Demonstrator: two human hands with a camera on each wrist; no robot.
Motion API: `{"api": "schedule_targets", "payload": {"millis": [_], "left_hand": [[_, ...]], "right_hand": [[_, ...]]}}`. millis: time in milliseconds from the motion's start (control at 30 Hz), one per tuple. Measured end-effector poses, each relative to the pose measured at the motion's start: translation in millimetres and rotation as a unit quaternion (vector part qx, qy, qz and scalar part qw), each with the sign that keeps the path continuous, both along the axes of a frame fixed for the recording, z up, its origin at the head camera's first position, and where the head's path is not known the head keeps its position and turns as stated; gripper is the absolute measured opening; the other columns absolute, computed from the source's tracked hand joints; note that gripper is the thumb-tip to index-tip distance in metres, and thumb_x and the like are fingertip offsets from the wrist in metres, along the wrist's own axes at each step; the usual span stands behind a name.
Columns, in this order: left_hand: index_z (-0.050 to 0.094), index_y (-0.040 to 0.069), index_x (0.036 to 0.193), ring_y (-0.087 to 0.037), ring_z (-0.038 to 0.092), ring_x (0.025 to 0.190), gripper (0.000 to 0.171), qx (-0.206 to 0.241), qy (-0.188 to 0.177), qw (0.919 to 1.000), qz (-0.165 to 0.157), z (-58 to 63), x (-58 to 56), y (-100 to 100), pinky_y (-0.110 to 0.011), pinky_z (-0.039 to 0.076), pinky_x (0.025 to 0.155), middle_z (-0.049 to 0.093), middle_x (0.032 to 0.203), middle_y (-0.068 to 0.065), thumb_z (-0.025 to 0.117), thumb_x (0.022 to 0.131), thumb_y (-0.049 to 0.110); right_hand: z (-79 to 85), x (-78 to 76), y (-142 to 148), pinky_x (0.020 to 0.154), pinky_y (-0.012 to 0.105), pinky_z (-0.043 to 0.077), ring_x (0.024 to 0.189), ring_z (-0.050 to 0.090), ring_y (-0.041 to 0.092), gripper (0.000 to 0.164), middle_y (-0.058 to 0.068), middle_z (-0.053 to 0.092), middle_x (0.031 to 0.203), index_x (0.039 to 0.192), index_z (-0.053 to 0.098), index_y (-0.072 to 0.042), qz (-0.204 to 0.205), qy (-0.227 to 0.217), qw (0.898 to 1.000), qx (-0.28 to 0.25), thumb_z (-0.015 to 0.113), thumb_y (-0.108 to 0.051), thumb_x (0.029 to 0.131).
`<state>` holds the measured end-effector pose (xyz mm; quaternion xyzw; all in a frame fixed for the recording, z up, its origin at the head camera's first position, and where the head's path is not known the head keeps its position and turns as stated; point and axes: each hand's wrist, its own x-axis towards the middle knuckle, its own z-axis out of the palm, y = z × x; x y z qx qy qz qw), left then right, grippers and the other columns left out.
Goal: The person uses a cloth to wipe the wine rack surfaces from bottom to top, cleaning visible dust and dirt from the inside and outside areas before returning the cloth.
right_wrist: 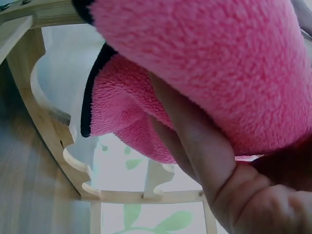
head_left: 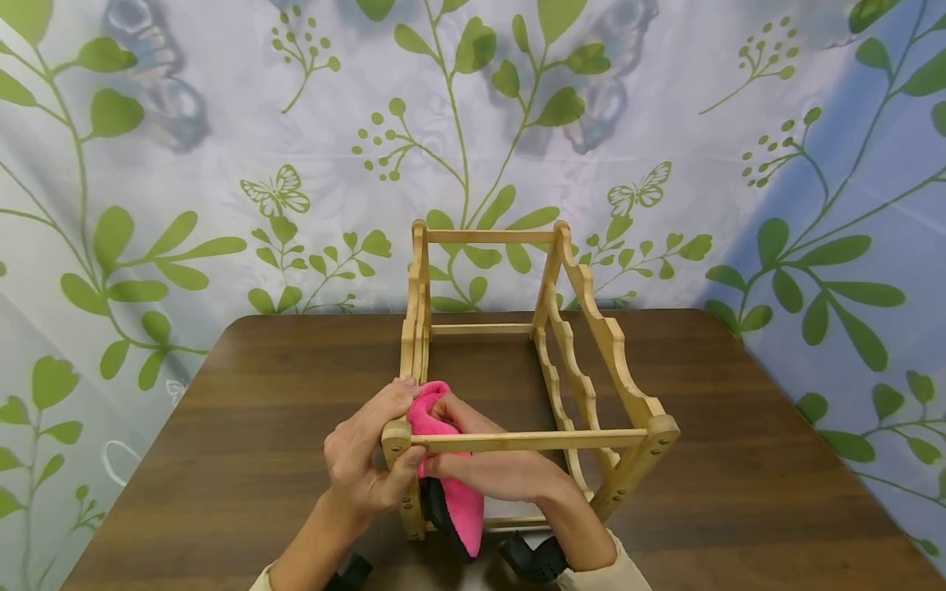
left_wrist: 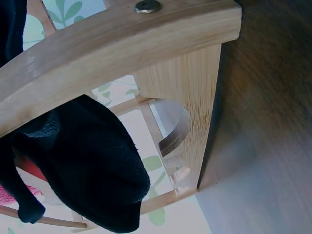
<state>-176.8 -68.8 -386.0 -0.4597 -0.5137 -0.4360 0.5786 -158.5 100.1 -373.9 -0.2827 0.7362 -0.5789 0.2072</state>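
A light wooden rack with scalloped side rails stands on the table. My left hand grips its near left corner, thumb by the front top bar. In my right hand is a fuzzy cloth, pink on one side and black on the other. That hand reaches under the front bar and presses the cloth to the inside of the left side. The right wrist view shows the fingers in the pink folds. From the left wrist, the cloth's black side hangs by the rack; the left hand is out of sight there.
The rack's right side flanks my right forearm. A brown wooden table extends around the rack, with a leaf-patterned curtain behind it. Black wrist devices sit below both hands.
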Motion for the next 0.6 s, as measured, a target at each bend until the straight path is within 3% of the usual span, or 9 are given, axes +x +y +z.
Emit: {"api": "schedule_targets", "payload": {"millis": [133,300,467,600], "left_hand": [[0.062,-0.018,0.094,-0.03,0.07,0.098,0.042,-0.001,-0.001,1.0,0.003,0.7,0.5,-2,-0.034,0.053,0.091,0.069,0.092,-0.028,0.065,0.096,0.024],[0.063,-0.018,0.095,-0.029,0.07,0.099,0.042,0.003,-0.005,1.0,0.005,1.6,1.5,0,-0.035,0.053,0.092,0.069,0.093,-0.026,0.064,0.096,0.025],[0.063,-0.018,0.094,-0.03,0.07,0.099,0.042,0.005,-0.003,1.0,0.005,2.6,1.1,1,-0.035,0.053,0.091,0.069,0.093,-0.027,0.064,0.096,0.024],[0.063,-0.017,0.093,-0.03,0.07,0.097,0.042,0.006,-0.002,1.0,0.006,2.2,1.7,0,-0.034,0.053,0.091,0.069,0.092,-0.027,0.065,0.096,0.024]], "right_hand": [[-4.2,-3.1,-3,0.059,0.026,0.049,0.069,0.053,0.014,0.024,0.008,0.053,0.092,0.109,0.046,-0.011,-0.02,0.024,0.999,-0.006,0.061,-0.02,0.093],[-17.2,-14.0,-8,0.062,0.027,0.05,0.077,0.054,0.015,0.023,0.007,0.053,0.096,0.115,0.045,-0.012,-0.088,0.067,0.993,-0.029,0.058,-0.019,0.097],[-21.5,-25.9,-14,0.064,0.026,0.048,0.08,0.054,0.018,0.028,0.01,0.053,0.1,0.12,0.043,-0.009,-0.154,0.043,0.983,-0.086,0.056,-0.007,0.095],[-21.8,-36.3,-20,0.076,0.029,0.05,0.092,0.056,0.02,0.031,0.013,0.054,0.11,0.123,0.043,-0.005,-0.197,0.032,0.973,-0.114,0.055,-0.001,0.095]]}}
